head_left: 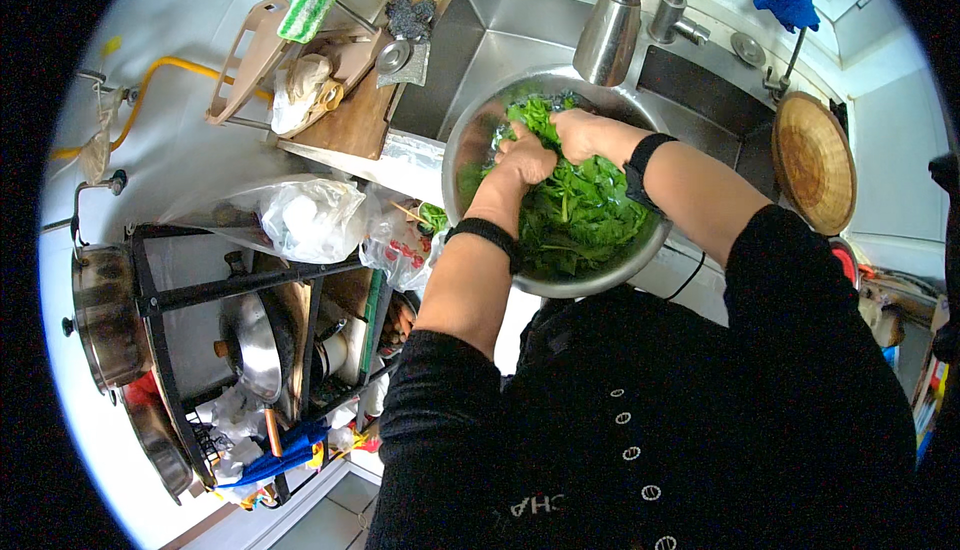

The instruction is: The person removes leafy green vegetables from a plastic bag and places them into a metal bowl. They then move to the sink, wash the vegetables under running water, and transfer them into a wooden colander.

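A large stainless steel bowl [461, 137] rests over the sink and holds leafy greens [585, 209] in water. Both hands are inside it, close together near its far side. My left hand [529, 154] presses into the leaves with its fingers bent; the fingertips are partly hidden among them. Just to its right, my right hand [581, 134] has its fingers curled on a bunch of greens, whose leaves stick out beyond it. Above the bowl hangs the metal faucet's spray head [606, 40].
A double-basin steel sink [517, 6] lies behind the bowl. Left of it are a wooden board [349, 126], a scouring pad [410, 16] and plastic bags [311, 220] over a black rack [247, 287]. A round woven tray [814, 161] leans at the right.
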`<state>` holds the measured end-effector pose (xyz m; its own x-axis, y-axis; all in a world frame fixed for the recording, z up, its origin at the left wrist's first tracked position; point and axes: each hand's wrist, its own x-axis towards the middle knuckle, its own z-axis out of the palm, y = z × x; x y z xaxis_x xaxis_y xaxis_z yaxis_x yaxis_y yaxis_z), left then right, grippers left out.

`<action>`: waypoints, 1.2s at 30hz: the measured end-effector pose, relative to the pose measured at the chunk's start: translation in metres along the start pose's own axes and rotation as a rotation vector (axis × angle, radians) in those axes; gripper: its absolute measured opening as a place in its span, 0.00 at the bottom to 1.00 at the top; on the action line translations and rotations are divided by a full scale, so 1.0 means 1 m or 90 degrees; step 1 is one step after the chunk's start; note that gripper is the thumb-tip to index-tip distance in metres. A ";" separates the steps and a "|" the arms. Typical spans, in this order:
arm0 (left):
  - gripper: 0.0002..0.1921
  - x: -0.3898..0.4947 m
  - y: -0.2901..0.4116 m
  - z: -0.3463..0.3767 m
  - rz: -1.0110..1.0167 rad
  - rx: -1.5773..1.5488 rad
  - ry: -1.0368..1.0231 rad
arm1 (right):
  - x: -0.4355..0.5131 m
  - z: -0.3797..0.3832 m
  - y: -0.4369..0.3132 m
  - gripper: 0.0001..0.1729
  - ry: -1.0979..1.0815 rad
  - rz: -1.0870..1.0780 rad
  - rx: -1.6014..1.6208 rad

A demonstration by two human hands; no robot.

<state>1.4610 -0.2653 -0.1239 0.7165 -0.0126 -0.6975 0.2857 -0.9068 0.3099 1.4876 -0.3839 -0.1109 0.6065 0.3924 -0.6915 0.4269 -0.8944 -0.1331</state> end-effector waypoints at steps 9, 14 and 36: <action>0.25 -0.080 -0.006 -0.038 0.407 -0.671 0.005 | -0.082 -0.011 0.010 0.19 0.366 -0.250 0.476; 0.26 -0.132 0.004 -0.071 0.567 -0.601 0.101 | -0.127 -0.021 0.006 0.18 0.632 -0.344 0.321; 0.46 -0.083 -0.015 0.029 0.126 0.390 -0.135 | -0.074 0.043 -0.023 0.59 -0.095 -0.103 -0.159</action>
<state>1.3789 -0.2633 -0.0897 0.5603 -0.2282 -0.7962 -0.2947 -0.9533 0.0658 1.4044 -0.4018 -0.0870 0.4203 0.4722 -0.7748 0.6717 -0.7360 -0.0843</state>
